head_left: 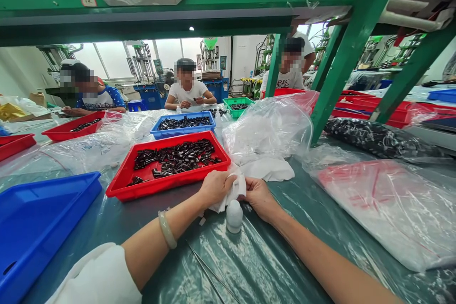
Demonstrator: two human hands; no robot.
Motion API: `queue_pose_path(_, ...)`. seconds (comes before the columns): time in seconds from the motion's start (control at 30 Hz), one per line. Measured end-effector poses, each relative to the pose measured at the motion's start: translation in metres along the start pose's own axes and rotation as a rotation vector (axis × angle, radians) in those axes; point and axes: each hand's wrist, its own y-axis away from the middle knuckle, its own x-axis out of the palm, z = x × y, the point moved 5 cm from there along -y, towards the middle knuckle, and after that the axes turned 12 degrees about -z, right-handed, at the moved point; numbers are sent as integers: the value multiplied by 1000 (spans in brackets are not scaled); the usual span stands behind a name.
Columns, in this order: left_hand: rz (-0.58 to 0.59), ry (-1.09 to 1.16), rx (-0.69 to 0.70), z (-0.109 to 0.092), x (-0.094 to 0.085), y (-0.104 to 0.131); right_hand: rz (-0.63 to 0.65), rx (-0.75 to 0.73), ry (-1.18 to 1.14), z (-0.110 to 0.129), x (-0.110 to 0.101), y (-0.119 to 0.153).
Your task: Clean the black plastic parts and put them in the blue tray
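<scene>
A white cloth is pinched between my two hands, just in front of the red tray. My left hand, with a pale bangle on its wrist, is closed on the cloth's left side. From the right, my right hand grips its other edge with bent fingers. Whether a small part sits inside the cloth cannot be seen. Close below the hands stands a small white bottle on the plastic-covered table. Small shiny black parts lie heaped in the red tray.
A blue tray is at left; thin metal rods lie near me. Behind the red tray is a smaller blue tray of black parts. Clear plastic bags are at right. Green frame legs rise there; several people sit opposite.
</scene>
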Motion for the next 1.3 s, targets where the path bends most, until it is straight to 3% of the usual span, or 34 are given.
queue_pose_path(0.13, -4, 68, 5, 6, 3, -1, -8, 17, 6, -3, -2, -3)
queue_pose_path(0.37, 99, 173, 60, 7, 9, 3, -65, -6, 17, -5, -5, -5)
queue_pose_path(0.67, -40, 92, -25, 6, 9, -4, -71, 12, 74, -13, -8, -6)
queue_pose_path(1.0, -87, -16, -19, 9, -18, 1, -95, -21, 159, -2, -21, -7)
queue_pose_path(1.3, -125, -155, -3, 12, -47, 14, -218, -85, 278, 17, -37, -6)
